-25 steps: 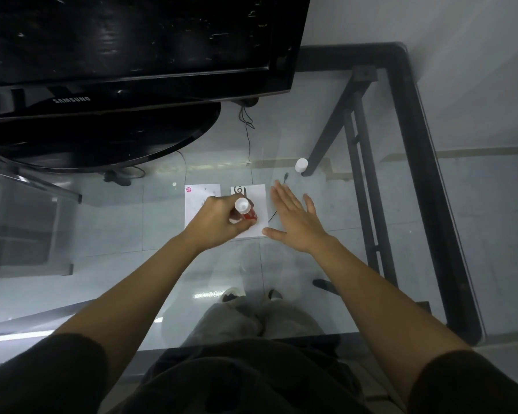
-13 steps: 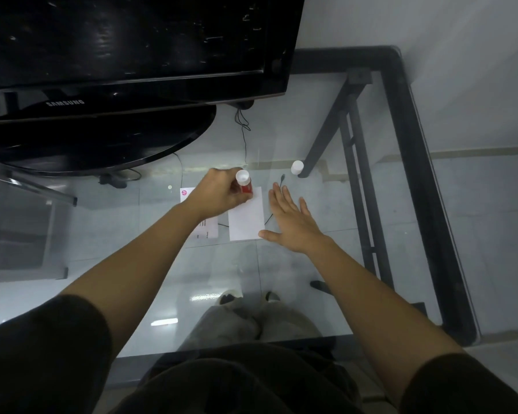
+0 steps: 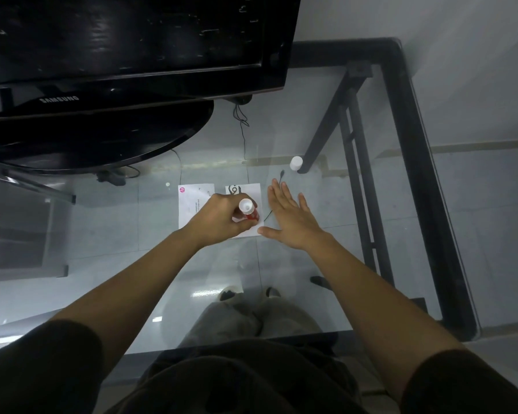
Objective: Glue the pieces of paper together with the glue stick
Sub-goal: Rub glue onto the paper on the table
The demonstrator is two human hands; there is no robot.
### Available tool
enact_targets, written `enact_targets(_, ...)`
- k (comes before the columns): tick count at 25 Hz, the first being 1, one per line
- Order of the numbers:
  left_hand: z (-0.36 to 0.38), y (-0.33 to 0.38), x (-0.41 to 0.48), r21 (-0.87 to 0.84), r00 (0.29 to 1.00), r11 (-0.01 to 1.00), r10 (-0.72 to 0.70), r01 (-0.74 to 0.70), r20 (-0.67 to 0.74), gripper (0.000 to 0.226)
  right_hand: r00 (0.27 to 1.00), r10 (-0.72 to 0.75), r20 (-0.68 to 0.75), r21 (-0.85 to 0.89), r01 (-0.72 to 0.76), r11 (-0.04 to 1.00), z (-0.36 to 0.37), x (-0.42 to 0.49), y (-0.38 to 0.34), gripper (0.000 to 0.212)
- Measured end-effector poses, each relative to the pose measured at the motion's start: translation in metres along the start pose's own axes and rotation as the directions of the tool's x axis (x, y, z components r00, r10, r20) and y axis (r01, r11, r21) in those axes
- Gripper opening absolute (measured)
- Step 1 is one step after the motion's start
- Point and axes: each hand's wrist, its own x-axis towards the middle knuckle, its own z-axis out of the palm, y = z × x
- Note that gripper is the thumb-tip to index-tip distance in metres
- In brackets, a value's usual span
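Note:
Two white pieces of paper lie side by side on the glass table. The left paper (image 3: 189, 201) has a pink mark at its top corner. The right paper (image 3: 250, 192) carries a black drawing at its top. My left hand (image 3: 222, 218) is shut on a red glue stick (image 3: 249, 212) with a white end, its lower end down on the right paper. My right hand (image 3: 290, 216) lies flat with fingers spread just right of that paper, thumb at its lower right corner. The glue stick's white cap (image 3: 296, 163) stands further back to the right.
A black Samsung monitor (image 3: 126, 49) on a round black base (image 3: 96, 144) fills the back left. Thin black cables (image 3: 243, 127) run from it toward the papers. The glass table's (image 3: 371, 234) black frame (image 3: 425, 174) runs along the right side and the near edge.
My left hand has drawn the glue stick from the top of the right paper back down to its lower middle. My right hand has stayed flat beside the paper.

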Motion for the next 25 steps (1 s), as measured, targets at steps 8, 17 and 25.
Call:
enact_targets(8,-0.024,-0.001,0.042,0.119,0.999,0.993,-0.025,0.028,-0.022,0.030,1.000,-0.007,-0.004,0.016,0.007,1.000,0.001,0.000,0.001,0.092)
enact_targets(17,-0.015,0.005,0.018,0.045,1.000,0.999,0.030,-0.030,-0.003,0.024,1.000,-0.015,-0.013,0.025,0.015,1.000,0.001,0.000,0.003,0.092)
enact_targets(25,-0.008,0.002,0.021,0.074,1.000,0.997,0.000,0.000,0.004,0.025,1.000,-0.009,-0.008,0.021,0.009,1.000,0.003,0.000,0.003,0.092)
